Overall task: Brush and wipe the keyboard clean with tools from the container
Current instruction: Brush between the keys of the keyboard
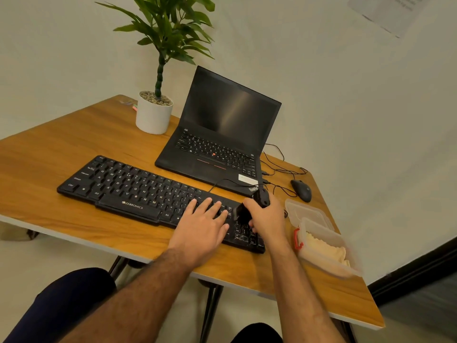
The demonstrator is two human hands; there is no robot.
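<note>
A black Zebronics keyboard (128,189) lies across the wooden desk (49,149). My left hand (202,224) rests flat on its right-middle keys, fingers spread. Just right of it, my right hand (268,216) grips a black brush (247,210) whose bristles touch the keys at the keyboard's right end; the handle sticks up past my knuckles. To the right stands a clear plastic container (329,263) with a cream cloth (324,250) inside and a red clip on its near-left side. Its clear lid (305,211) lies just behind it.
An open black laptop (217,144) stands behind the keyboard, with a white potted plant (153,115) to its left. A black mouse (301,190) and loose cables (279,169) lie at the right. The desk's front edge is close to my knees.
</note>
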